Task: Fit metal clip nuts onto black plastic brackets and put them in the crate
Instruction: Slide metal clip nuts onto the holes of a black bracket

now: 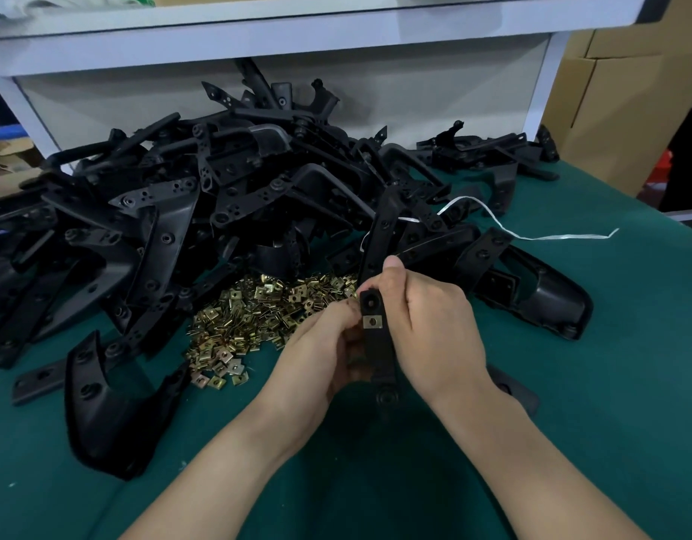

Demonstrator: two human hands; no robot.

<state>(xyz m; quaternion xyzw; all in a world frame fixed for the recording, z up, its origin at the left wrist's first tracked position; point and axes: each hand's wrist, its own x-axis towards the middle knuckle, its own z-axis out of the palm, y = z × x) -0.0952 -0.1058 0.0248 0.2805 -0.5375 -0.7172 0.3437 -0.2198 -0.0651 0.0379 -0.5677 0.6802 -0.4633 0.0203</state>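
Both my hands hold one long black plastic bracket (379, 344) upright over the green table. A brass-coloured clip nut (372, 321) sits on the bracket's narrow strip, just below a round boss. My left hand (321, 352) grips the bracket from the left, its fingertips at the clip nut. My right hand (434, 329) wraps the bracket from the right, thumb pointing up along it. A heap of loose clip nuts (250, 317) lies just left of my hands. No crate is in view.
A big pile of black brackets (219, 189) covers the table's back and left. One curved bracket (102, 407) lies at the near left, another (539, 302) to the right. A white string (531, 235) trails across. A white shelf frame (297, 29) and cardboard boxes (617, 111) stand behind.
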